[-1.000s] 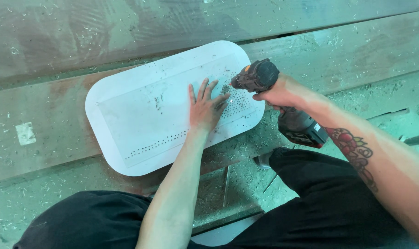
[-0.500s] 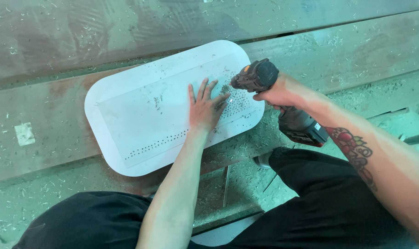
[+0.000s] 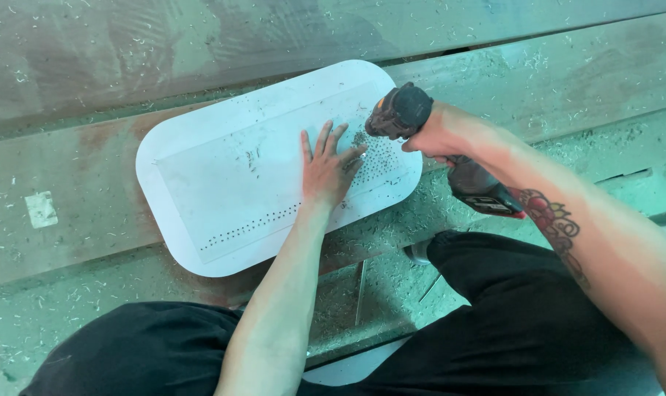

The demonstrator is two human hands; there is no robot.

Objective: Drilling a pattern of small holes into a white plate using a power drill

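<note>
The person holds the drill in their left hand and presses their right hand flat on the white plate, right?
Not quite: the hands are swapped. The head view shows the right hand gripping the drill, while the left hand presses flat on the white plate.

A metalworking workshop. Long, worn steel beams [image 3: 76, 198] with rust-brown patches run across the whole frame, and curled metal shavings [image 3: 392, 235] lie scattered over them, thickest in the lower middle. At centre, a white rounded plate [image 3: 223, 169] bears rows of small drilled holes, and a cordless drill [image 3: 421, 139] is pressed against it, right of centre, amid fresh swarf
</note>
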